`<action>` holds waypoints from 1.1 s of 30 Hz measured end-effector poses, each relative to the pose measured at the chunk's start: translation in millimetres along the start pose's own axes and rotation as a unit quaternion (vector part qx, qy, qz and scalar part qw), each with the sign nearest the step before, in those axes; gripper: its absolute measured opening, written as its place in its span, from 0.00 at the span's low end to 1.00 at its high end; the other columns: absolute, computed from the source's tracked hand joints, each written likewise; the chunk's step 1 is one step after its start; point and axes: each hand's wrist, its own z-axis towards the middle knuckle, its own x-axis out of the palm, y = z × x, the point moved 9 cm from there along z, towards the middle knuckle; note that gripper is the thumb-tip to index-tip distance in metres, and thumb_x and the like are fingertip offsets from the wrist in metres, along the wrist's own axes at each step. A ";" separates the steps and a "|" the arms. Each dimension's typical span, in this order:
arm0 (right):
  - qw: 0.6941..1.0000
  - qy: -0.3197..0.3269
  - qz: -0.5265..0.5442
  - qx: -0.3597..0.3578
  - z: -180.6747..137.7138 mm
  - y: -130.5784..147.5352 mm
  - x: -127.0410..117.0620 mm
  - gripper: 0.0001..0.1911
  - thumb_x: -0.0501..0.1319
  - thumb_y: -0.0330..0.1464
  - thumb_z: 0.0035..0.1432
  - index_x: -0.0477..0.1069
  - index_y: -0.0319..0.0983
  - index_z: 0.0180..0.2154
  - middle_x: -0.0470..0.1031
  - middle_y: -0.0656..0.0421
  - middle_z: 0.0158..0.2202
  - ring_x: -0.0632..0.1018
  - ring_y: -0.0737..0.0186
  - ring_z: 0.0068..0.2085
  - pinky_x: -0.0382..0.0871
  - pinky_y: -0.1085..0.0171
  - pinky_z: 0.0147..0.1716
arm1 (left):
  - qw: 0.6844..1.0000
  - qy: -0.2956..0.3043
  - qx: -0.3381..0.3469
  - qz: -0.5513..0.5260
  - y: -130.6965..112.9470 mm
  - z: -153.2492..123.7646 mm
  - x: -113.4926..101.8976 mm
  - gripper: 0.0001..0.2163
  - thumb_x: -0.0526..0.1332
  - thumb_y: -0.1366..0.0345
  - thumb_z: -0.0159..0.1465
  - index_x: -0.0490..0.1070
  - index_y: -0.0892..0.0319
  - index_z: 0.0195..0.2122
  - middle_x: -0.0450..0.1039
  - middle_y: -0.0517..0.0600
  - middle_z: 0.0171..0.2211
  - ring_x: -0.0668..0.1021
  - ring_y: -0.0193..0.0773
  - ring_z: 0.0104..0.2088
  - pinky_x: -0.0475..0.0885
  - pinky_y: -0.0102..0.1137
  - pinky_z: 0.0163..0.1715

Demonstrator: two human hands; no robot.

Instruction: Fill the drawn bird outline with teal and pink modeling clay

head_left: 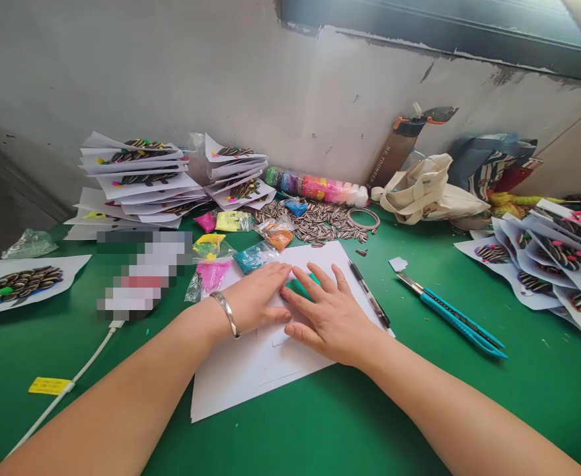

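Note:
White paper sheets (250,390) lie on the green table in front of me, with faint drawn lines on the top one. A bright green piece (297,285), apparently soft clay, shows on the paper between my hands, mostly covered by the fingers. My right hand (327,314) rests over it with fingers spread. Beside it, my left hand (260,297), a silver bangle at its wrist, lies with fingers stretched out and its fingertips at the green piece's left edge. A black pen (369,291) sits along the paper's right edge.
Small bags of coloured clay (213,274) and a heap of striped seeds (324,221) lie beyond the paper. Stacked seed pictures (146,192) stand back left, more (552,258) at right. A blue-handled cutter (453,314) lies right; a bottle (394,149) and cloth bag (424,188) behind.

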 end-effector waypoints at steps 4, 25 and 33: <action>1.000 -0.005 0.000 0.020 0.5 -3.7 -1.0 0.32 0.42 0.53 0.62 0.55 0.46 0.62 0.45 0.54 0.67 0.48 0.39 0.65 0.38 0.34 0.59 | 1.000 0.007 -0.014 0.008 2.4 0.0 1.9 0.28 0.61 0.60 0.59 0.55 0.61 0.59 0.59 0.62 0.60 0.62 0.53 0.60 0.59 0.46 0.57; 0.998 -0.004 0.024 0.052 7.1 -11.4 -0.6 0.32 0.42 0.54 0.62 0.52 0.50 0.63 0.45 0.54 0.67 0.48 0.40 0.66 0.38 0.34 0.59 | 0.999 0.005 -0.030 -0.016 8.6 -3.4 2.3 0.38 0.61 0.52 0.59 0.44 0.60 0.65 0.48 0.62 0.65 0.54 0.53 0.64 0.53 0.46 0.61; 0.996 -0.001 0.036 0.077 6.2 -27.1 -2.6 0.31 0.46 0.53 0.61 0.52 0.51 0.63 0.45 0.55 0.67 0.48 0.41 0.66 0.41 0.34 0.59 | 0.998 0.011 -0.051 -0.017 13.6 -5.3 2.7 0.38 0.62 0.54 0.58 0.45 0.60 0.65 0.46 0.60 0.66 0.52 0.52 0.65 0.52 0.47 0.61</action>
